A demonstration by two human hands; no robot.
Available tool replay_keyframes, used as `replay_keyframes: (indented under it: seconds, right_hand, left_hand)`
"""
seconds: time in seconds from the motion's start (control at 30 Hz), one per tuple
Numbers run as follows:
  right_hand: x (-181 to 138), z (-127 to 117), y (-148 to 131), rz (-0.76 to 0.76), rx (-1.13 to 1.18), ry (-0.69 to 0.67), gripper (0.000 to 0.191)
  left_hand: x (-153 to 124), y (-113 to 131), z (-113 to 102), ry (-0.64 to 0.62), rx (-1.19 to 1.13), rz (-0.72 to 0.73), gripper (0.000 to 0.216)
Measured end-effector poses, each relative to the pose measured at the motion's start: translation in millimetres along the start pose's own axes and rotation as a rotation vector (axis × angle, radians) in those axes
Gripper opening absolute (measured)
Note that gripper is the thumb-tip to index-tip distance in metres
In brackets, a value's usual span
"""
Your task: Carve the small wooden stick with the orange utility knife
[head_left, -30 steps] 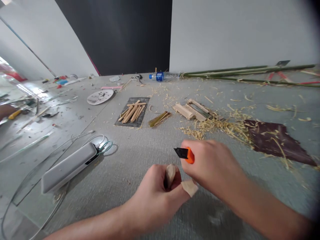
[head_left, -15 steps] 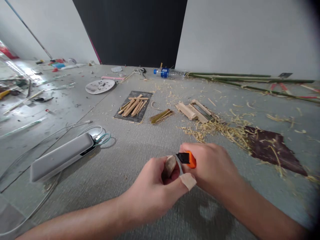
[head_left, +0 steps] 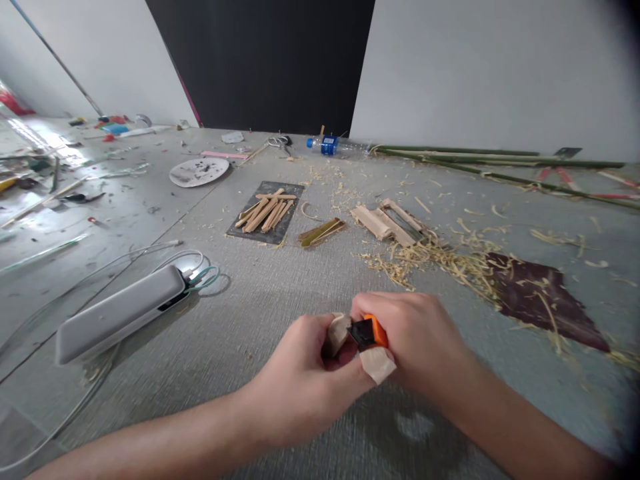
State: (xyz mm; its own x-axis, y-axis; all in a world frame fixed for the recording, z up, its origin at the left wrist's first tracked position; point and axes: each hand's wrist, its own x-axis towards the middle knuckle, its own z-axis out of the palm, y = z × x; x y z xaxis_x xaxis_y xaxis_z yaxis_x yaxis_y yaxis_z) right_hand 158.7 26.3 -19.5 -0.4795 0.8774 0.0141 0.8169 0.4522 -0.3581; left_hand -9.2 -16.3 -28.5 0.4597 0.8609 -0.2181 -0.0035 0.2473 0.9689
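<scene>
My right hand is closed round an orange utility knife, whose black blade points left toward my other hand. Close beside it, my left hand is curled, with beige tape on the thumb tip and a tan covering on another fingertip. Whatever the left fingers pinch is hidden behind them and the blade. Beyond the hands, several thin wooden sticks lie on a dark plate, with a few bamboo strips to the right of it.
A power bank with cables lies at left. Flat wood pieces, curly shavings and a dark red sheet spread to the right. Farther back are a white disc, scissors, a plastic bottle and green bamboo poles.
My right hand has shifted slightly down and left, bringing the knife blade in against the left fingers. The left hand has stayed almost in place.
</scene>
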Motion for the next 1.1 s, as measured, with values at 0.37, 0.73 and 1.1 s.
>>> replay_keyframes:
  seconds: [0.37, 0.73, 1.1]
  right_hand:
    - [-3, -10, -10, -0.033, -0.142, -0.052, 0.009]
    - [-7, -2, -17, 0.113, -0.102, 0.043, 0.009]
    - [-3, -6, -9, 0.130, -0.138, 0.055, 0.011]
  left_hand:
    - [0, -12, 1, 0.086, 0.128, 0.045, 0.056]
    - [-4, -13, 11, 0.149, -0.084, 0.043, 0.068]
    - [3, 0, 8, 0.112, -0.091, -0.076, 0.068]
